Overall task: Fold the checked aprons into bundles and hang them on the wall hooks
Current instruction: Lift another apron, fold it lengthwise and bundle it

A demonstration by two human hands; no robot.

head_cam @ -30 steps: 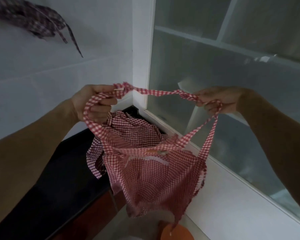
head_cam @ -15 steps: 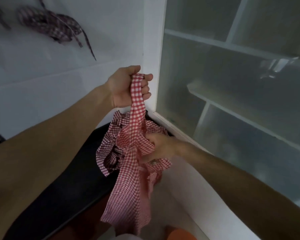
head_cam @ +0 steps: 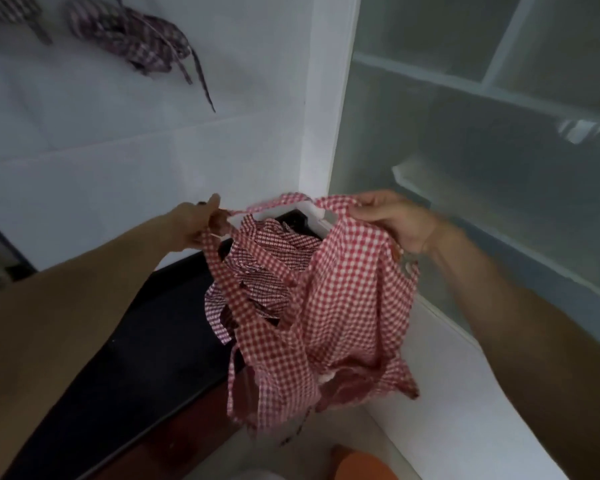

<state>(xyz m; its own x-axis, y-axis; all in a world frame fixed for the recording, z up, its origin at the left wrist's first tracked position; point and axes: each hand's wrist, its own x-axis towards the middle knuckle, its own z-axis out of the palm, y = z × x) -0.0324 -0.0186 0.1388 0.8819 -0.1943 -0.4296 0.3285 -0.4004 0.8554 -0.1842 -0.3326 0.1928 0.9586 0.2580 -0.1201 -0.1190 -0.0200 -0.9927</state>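
Red-checked apron [head_cam: 340, 306] (both hands gripping)

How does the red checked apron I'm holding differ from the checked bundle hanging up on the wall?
The red apron hangs loose and opened out, held up between the left hand and right hand; the wall bundle is bunched up tight with only a strap trailing down. The held apron is bright red and white, while the bundle looks darker and more purplish. Both are checked cloth with long straps.
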